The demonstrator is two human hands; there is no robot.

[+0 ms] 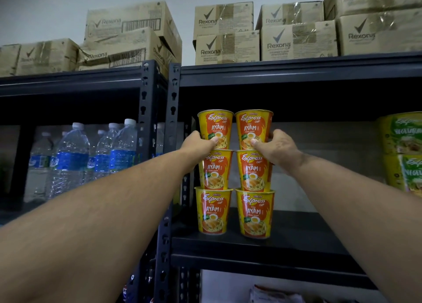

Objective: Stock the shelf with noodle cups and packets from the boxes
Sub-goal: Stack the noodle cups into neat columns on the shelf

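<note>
At the frame's centre, two stacks of yellow Express Ayam noodle cups stand three high, side by side on the dark metal shelf (296, 232). The left hand (198, 144) wraps the top left cup (215, 126); the right hand (277, 146) wraps the top right cup (254, 126), thumbs on the fronts. Both cups appear seated on the cups below, so the step looks like setting the third tier. Next, the fingers should let go gently, without nudging the stacks, then fetch more stock for the bare shelf to the right.
</note>
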